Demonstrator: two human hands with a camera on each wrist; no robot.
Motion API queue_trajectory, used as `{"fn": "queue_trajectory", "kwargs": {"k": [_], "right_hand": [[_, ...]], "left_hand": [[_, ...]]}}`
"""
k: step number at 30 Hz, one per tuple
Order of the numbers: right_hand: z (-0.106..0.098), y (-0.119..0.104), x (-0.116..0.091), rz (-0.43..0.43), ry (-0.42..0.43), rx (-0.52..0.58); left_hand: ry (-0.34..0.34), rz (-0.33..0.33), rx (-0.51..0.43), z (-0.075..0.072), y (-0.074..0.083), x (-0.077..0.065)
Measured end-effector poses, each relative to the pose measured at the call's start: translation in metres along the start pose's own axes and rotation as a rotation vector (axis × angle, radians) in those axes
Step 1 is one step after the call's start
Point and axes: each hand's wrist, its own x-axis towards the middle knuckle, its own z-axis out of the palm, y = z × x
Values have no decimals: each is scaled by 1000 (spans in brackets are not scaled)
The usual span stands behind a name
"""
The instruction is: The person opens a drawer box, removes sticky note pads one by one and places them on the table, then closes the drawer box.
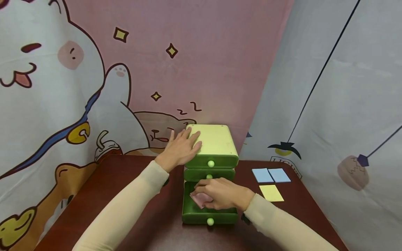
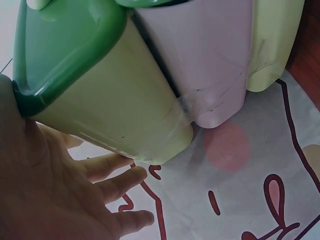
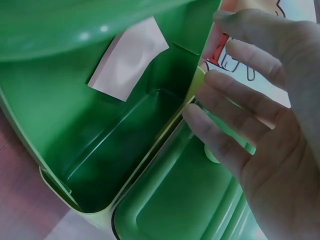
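Note:
A small drawer cabinet (image 1: 216,139) with a pale yellow top and green drawer fronts stands on the table. My left hand (image 1: 182,148) rests on its top at the left edge, fingers spread; in the left wrist view these fingers (image 2: 117,185) reach along the pale side. The bottom drawer (image 1: 196,218) is pulled out. Over it is my right hand (image 1: 221,193), and a pink sticky note (image 1: 200,199) lies in the drawer below the fingers. The right wrist view shows the pink note (image 3: 131,60) apart from the loosely extended fingers (image 3: 220,132).
Two blue sticky notes (image 1: 263,175) and a yellow one (image 1: 271,193) lie on the dark red table (image 1: 157,223), right of the cabinet. Behind stands a cartoon-printed cloth (image 1: 220,62). Two closed drawers with round knobs (image 1: 211,163) sit above the open drawer.

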Motion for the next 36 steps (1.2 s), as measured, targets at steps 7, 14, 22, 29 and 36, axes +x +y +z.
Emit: {"fn": "queue_trajectory", "kwargs": {"k": [7, 14, 22, 29, 36], "right_hand": [[1, 2, 9, -12, -79, 3], [7, 4, 17, -14, -150, -22], [11, 5, 25, -28, -215, -91], [18, 9, 29, -18, -235, -92], [25, 10, 32, -19, -255, -134]], "left_hand": [[-1, 1, -3, 1, -2, 1], [-3, 2, -5, 1, -2, 0], [2, 5, -4, 1, -2, 0], [7, 6, -1, 1, -3, 0], [10, 10, -4, 1, -2, 0]]}}
